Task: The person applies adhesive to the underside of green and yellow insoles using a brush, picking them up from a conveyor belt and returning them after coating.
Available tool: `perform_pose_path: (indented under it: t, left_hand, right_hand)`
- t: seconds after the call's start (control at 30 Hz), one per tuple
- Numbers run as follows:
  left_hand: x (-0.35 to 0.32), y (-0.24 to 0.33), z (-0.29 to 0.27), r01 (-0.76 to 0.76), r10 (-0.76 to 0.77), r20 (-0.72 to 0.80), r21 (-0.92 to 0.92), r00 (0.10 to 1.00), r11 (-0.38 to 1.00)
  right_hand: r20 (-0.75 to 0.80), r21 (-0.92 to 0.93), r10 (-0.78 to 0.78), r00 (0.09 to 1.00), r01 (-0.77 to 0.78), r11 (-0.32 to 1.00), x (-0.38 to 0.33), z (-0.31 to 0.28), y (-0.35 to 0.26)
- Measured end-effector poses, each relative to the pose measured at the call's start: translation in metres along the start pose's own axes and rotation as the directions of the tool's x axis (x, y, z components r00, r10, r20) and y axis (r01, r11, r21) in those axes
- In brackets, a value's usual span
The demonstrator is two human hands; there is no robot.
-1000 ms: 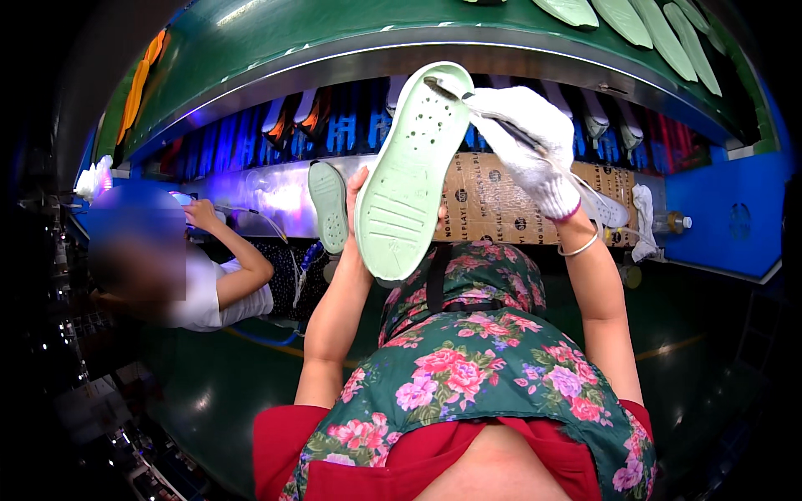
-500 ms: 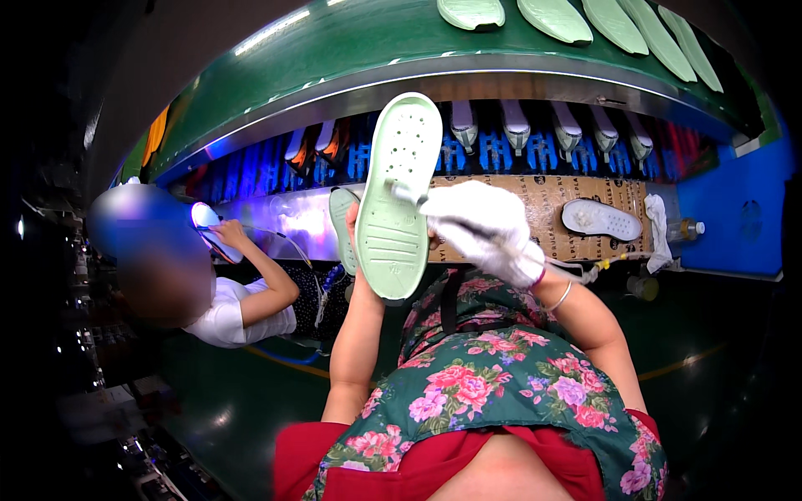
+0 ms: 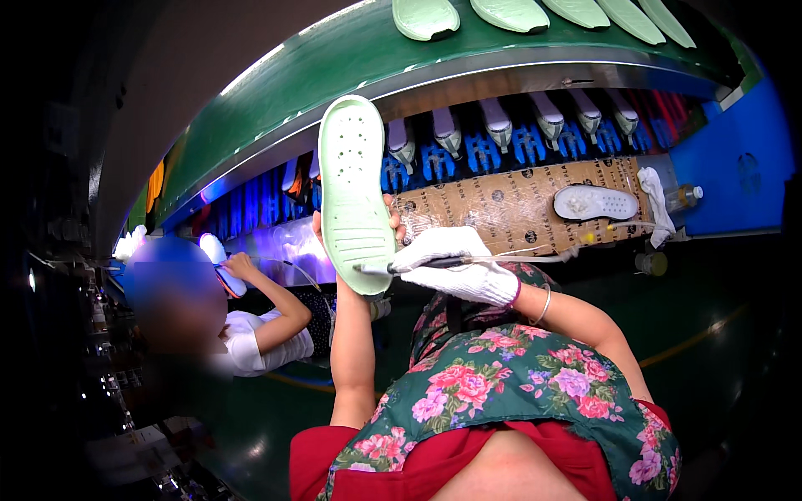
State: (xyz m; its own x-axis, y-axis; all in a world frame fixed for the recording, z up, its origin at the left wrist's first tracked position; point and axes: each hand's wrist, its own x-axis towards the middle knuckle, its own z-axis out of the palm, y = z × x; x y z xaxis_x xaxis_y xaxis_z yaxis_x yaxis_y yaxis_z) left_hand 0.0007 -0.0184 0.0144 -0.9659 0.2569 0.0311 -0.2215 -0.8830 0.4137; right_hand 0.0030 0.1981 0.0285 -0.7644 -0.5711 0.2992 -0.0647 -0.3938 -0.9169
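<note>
A pale green shoe sole stands nearly upright before me, ribbed and hollowed side facing me, its perforated end away. My left hand grips it from behind; only fingertips show along its edges. In a white knit glove, my right hand is closed around the dark handle of a brush. The brush's pale tip touches the sole's near end, below the ribs. A thin whitish tube runs right from the brush handle.
Cardboard covers the bench, bearing a greyish-white sole, beside a white cloth and bottle. Pale green soles lie on the green belt above several racked shoes. At left, a co-worker's hand holds a sole.
The brush has moved from the sole's middle down to its near end. The sole sits further left in view, and another green sole behind it no longer shows.
</note>
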Motion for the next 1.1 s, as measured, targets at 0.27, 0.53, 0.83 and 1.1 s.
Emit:
perform_pose_path:
  t: [0.27,0.53,0.83,1.1]
  left_hand:
    - [0.021,0.014,0.013,-0.005,0.004,0.134,0.003,0.991,1.0]
    - [0.064,0.051,0.05,-0.038,0.009,0.349,0.077,0.937,0.996]
    - [0.198,0.051,0.043,-0.346,0.336,-0.079,-0.216,0.938,0.913]
    - [0.128,0.041,0.024,-0.105,0.125,-0.141,0.143,0.982,0.984]
  right_hand:
    - [0.085,0.233,0.32,0.943,-0.332,0.914,-0.014,-0.022,-0.017]
    - [-0.545,0.574,0.353,0.761,0.031,0.818,-0.08,-0.088,0.009]
    - [-0.614,0.473,0.336,0.714,-0.007,0.881,-0.078,-0.073,0.035]
    - [-0.666,0.457,0.344,0.661,-0.002,0.889,-0.084,-0.086,0.04]
